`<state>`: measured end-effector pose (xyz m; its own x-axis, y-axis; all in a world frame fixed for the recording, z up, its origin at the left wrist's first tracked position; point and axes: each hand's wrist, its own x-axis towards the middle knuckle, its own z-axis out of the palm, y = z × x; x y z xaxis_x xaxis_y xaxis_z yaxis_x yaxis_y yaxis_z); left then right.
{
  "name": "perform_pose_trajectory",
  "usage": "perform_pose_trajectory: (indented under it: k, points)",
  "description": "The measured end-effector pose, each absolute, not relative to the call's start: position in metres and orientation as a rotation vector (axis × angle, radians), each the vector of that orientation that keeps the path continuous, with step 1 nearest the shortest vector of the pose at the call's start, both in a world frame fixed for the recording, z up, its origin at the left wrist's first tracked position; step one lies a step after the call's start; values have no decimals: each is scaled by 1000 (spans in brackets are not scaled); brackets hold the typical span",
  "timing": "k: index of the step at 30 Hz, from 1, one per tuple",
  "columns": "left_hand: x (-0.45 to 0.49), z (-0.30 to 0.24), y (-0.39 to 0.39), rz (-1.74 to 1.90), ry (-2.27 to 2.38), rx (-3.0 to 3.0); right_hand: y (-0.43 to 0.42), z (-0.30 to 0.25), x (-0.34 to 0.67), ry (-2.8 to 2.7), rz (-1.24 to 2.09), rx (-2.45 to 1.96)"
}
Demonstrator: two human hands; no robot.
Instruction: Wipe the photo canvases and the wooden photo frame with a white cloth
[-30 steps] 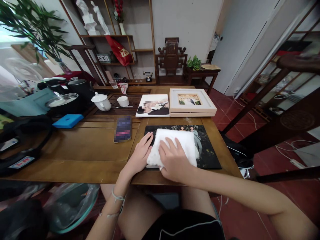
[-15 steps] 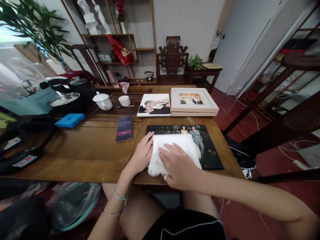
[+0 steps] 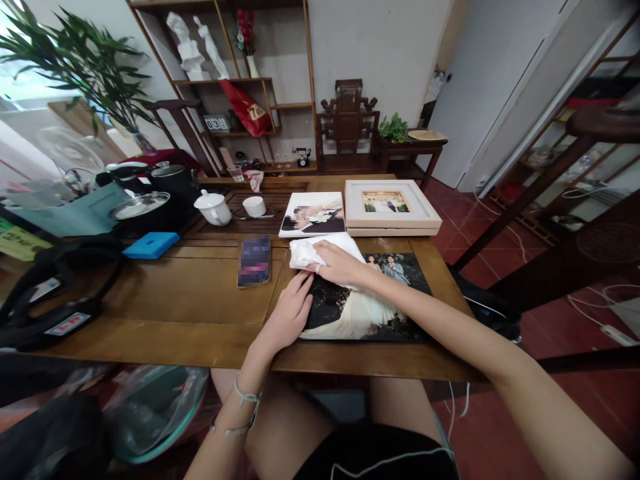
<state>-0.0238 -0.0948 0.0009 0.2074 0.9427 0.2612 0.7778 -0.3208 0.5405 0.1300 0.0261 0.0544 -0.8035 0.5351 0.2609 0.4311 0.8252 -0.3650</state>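
Your white cloth [image 3: 343, 243] lies directly under the fingers of your right hand [image 3: 340, 265], at the far left corner of the dark photo panel [image 3: 360, 313], close to the near edge of the smaller photo block [image 3: 313, 215]. The panel's long axis runs left to right across the table [image 3: 190, 293] in front of you, and your right forearm crosses it on a slant. Those right fingers curl over the cloth and grip it; just how the tips press is hidden in the folds. Your left hand [image 3: 287, 310] is laid flat along the panel's left edge, its fingers extended and grasping nothing, pointing away from you toward the cloth's bunched end. They sit just short of it; whether they touch it, you cannot tell from here.

The cloth looks soft and thick, smooth on its right part and crumpled at the left. The panel is a thin, flat rectangle, dark with a pale, spreading dress printed on it. The table is brown wood with a low sheen and straight seams.
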Motion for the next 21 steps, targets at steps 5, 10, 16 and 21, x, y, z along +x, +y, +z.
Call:
perform_pose_trajectory:
  k: [5,10,16,21]
  points:
    - [-22,7,-96,805,1619,2178,34,32,183,-2682,269,-830]
    - [-20,13,-98,790,1617,2167,28,31,264,-2670,137,-974]
    - [-21,9,-98,781,1625,2177,0,55,282,-2655,72,-1016]
    - [-21,8,-97,793,1620,2181,-64,60,240,-2717,-10,-1016]
